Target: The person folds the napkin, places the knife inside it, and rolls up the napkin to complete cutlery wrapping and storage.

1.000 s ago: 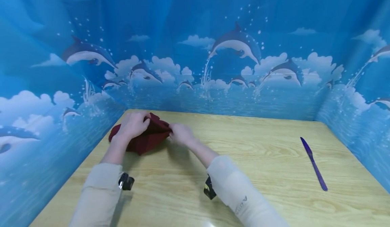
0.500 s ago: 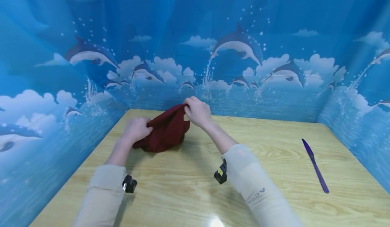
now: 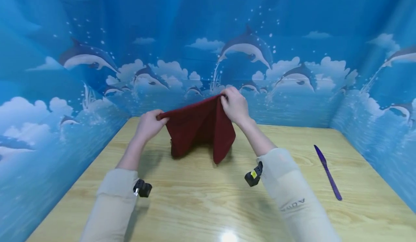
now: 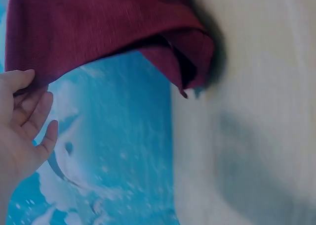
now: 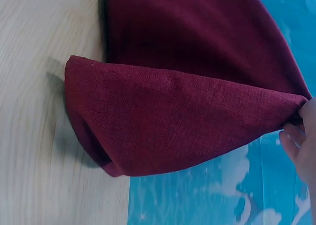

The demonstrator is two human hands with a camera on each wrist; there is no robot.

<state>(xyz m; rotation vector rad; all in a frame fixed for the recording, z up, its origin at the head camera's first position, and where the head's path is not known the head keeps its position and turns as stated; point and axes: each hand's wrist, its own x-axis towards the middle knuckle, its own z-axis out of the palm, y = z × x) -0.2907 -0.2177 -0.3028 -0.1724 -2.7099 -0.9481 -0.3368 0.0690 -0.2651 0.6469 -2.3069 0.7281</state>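
A dark red cloth (image 3: 195, 122) hangs stretched between both hands above the far part of the table, its lower folds drooping toward the wood. My left hand (image 3: 150, 124) pinches its upper left corner between thumb and fingers; in the left wrist view the other fingers of that hand (image 4: 24, 121) are loosely bent below the cloth (image 4: 98, 27). Higher up, my right hand (image 3: 235, 105) pinches the upper right corner. The right wrist view shows a broad fold of the cloth (image 5: 177, 121) running to the right hand's fingertips (image 5: 291, 136).
A purple knife (image 3: 328, 172) lies on the light wood table (image 3: 195, 198) at the right. A blue curtain (image 3: 182, 47) printed with dolphins and clouds encloses the table's back and sides. Small black cameras sit on both wrists.
The cloth has gone from bunched at the far left to lifted and spread out. My right hand has moved right and up; the left has risen and shifted slightly right.
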